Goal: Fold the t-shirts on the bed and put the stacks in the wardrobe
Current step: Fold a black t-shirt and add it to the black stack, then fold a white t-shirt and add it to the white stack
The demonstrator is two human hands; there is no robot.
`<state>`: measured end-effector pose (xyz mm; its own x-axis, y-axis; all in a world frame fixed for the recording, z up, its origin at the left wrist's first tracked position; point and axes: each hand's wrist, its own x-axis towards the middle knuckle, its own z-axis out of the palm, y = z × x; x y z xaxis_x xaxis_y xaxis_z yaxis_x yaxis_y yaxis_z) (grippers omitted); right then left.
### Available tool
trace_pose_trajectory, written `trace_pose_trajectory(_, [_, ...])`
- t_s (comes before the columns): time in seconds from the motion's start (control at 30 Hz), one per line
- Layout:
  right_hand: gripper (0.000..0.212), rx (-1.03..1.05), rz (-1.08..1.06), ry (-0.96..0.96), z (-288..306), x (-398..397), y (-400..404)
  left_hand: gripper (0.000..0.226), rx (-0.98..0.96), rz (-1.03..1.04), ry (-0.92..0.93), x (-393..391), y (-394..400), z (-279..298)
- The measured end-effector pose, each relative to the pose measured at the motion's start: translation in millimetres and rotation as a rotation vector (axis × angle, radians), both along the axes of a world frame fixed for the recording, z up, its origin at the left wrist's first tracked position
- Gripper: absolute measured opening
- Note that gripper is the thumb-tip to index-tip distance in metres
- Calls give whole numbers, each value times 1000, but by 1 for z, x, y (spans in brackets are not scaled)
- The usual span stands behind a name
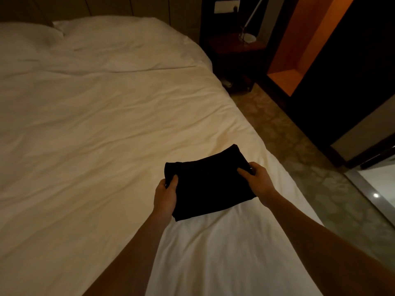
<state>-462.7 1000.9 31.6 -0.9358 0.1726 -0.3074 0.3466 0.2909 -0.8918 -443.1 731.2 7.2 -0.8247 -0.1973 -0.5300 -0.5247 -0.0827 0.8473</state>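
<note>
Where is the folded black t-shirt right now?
In the head view, the folded black t-shirt sits near the bed's right edge, gripped at its sides by the left hand and right hand.

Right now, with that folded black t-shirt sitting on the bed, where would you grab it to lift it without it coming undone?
Probably by its two short side edges, one hand from each side, as the left hand and right hand do. The black t-shirt is a flat, floppy folded bundle on the white bed; thumbs on top and fingers beneath should keep the layers together.
</note>
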Motion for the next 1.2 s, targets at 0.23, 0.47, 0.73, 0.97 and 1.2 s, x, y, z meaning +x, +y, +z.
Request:
trace_pose_trajectory(0.23, [16,44,6,-84,-83,-80,34,31,-85,-52,-48,-79,35,-65])
trace_pose_trajectory(0.47, [14,51,12,-95,-148,-121,42,41,-76,-21,-38,-115,48,-129])
trace_pose_trajectory(0.73, [32,242,31,-160,-166,-139,40,58,-174,-118,-56,-128,41,-142])
trace_pose_trajectory(0.97, [56,985,270,-242,-117,-91,-6,51,-360,-256,-139,-85,8,-81])
trace_pose_trajectory(1.2, [43,818,554,-119,-35,-68,-136,26,-305,-152,-78,-17,-68,-1])
